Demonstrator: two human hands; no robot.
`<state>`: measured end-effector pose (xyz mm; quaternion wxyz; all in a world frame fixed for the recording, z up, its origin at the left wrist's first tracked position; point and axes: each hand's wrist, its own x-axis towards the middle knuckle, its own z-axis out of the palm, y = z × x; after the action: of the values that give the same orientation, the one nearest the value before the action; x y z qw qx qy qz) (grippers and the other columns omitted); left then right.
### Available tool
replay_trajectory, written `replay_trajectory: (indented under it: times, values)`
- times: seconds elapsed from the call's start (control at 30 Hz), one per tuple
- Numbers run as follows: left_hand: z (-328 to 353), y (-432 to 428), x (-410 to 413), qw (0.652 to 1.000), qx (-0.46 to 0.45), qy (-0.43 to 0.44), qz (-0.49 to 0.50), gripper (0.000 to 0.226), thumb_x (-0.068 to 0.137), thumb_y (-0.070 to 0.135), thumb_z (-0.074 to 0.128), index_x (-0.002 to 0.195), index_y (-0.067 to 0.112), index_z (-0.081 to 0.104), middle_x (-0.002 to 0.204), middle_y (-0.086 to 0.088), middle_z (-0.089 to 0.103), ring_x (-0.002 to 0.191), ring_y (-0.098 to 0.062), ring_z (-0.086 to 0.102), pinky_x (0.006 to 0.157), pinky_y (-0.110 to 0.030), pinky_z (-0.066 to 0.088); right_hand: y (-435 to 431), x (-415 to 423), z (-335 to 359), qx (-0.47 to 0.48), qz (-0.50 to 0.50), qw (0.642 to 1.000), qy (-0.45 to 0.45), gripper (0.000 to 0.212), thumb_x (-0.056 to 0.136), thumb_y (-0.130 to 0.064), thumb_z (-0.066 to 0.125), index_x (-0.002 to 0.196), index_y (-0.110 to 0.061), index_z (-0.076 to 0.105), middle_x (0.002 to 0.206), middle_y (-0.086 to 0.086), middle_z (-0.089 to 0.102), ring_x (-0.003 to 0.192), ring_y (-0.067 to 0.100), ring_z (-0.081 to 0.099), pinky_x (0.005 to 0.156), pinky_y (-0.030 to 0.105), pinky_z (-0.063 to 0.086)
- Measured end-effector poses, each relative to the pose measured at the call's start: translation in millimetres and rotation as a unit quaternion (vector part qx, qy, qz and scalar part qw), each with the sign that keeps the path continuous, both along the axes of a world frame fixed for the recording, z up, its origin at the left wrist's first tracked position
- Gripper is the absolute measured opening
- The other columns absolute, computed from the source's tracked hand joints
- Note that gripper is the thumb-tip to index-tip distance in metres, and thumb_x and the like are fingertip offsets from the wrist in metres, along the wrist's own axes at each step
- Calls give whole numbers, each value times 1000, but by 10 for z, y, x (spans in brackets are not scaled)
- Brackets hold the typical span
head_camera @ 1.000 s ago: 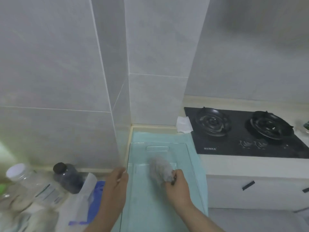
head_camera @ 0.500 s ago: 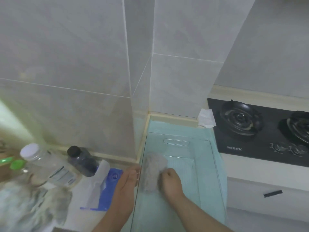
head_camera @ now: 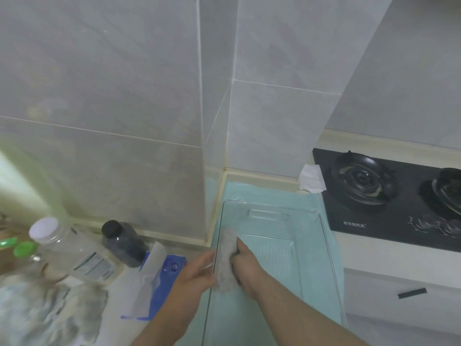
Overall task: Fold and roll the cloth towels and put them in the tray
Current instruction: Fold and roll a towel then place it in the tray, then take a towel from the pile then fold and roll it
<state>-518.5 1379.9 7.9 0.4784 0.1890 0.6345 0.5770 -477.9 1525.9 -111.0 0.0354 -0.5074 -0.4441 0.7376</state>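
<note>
A clear tray [head_camera: 324, 245] sits on a teal cloth [head_camera: 262, 196] on the bench [head_camera: 374, 255], in the corner beside the tiled wall. A grey roll [head_camera: 225, 260] lies inside the tray, pressed along its left wall. The right hand [head_camera: 247, 267] reaches into the tray, and its grip is clamped on the roll's right side, fingers curled against it. The left hand [head_camera: 195, 270] is outside the tray; its grip is apart, straight fingers resting on the outer face of the left wall, level with the roll.

Left of the tray lie a blue packet [head_camera: 167, 268], a dark bottle [head_camera: 124, 243] and a clear bottle [head_camera: 64, 248] with a white cap. A heap of grey towels [head_camera: 42, 310] fills the lower left corner. To the right is a black stove [head_camera: 389, 196], with a white tissue [head_camera: 311, 182] at its near corner.
</note>
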Motion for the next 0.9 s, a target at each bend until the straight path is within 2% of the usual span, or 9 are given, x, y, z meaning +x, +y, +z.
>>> replay_trajectory:
  times: [0.17, 0.3, 0.4, 0.53, 0.6, 0.67, 0.77, 0.83, 0.9]
  values:
    - [-177, -23, -21, 999, -25, 9, 24, 54, 88, -11, 46, 106, 39, 59, 87, 37, 67, 84, 21, 59, 67, -9, 48, -33, 25, -63, 89, 28, 994, -57, 30, 96, -24, 45, 120, -26, 64, 115, -1, 69, 98, 15, 65, 88, 28, 54]
    - [-262, -14, -39, 999, -33, 1, 36, 52, 87, -12, 50, 110, 35, 58, 89, 36, 67, 87, 21, 59, 64, -4, 47, -64, 39, -93, 185, 58, 979, -62, 24, 100, -21, 45, 98, -11, 66, 92, 5, 68, 79, 17, 62, 64, 20, 53]
    - [-256, -15, -52, 999, -25, 4, 23, 48, 79, -1, 58, 107, 39, 58, 90, 38, 66, 87, 23, 57, 65, -4, 47, -87, 35, -25, 169, 37, 985, -24, 34, 100, -30, 44, 96, -6, 67, 83, 8, 65, 77, 19, 60, 63, 24, 50]
    - [-297, -36, -78, 999, -35, 0, 18, 55, 89, -12, 47, 105, 40, 57, 85, 41, 64, 82, 25, 56, 62, -2, 46, -59, 35, 93, 96, 33, 995, -4, 28, 99, -8, 41, 121, -21, 54, 100, -1, 61, 82, 8, 58, 59, 12, 48]
    - [-292, -34, -82, 999, -40, 1, 19, 55, 89, -11, 48, 108, 40, 58, 99, 34, 64, 93, 17, 57, 66, -5, 47, -36, 111, 88, 176, 83, 980, -41, 42, 96, -1, 37, 130, -23, 48, 107, -4, 59, 89, 9, 57, 66, 14, 47]
    - [-268, -41, -80, 999, -37, 7, 9, 54, 88, -11, 48, 105, 40, 58, 102, 30, 67, 95, 14, 59, 68, -8, 48, -43, 177, 147, 182, 79, 979, -40, 34, 98, -4, 36, 125, -18, 52, 109, -1, 61, 88, 12, 58, 70, 20, 52]
    - [-202, -69, -90, 999, -42, 5, 12, 43, 85, 3, 55, 103, 41, 56, 100, 32, 67, 92, 17, 59, 82, -13, 47, -47, 283, 298, 150, 64, 985, -49, 31, 104, -13, 28, 116, -16, 57, 111, 3, 62, 91, 14, 60, 67, 12, 51]
    - [-166, -123, -112, 998, -55, -3, 20, 41, 74, 24, 58, 110, 42, 56, 125, 23, 59, 114, 5, 53, 104, -30, 42, -36, 358, 372, 170, 87, 979, -68, 42, 103, -13, 28, 145, -15, 35, 139, 4, 49, 117, 19, 53, 90, 19, 43]
    - [-138, -175, -124, 998, -48, -8, 39, 45, 74, 28, 59, 118, 38, 55, 131, 15, 56, 121, -5, 51, 108, -37, 40, 21, 413, 394, 176, 75, 976, -100, 53, 100, -12, 30, 152, -17, 22, 145, 6, 41, 115, 18, 46, 99, 28, 36]
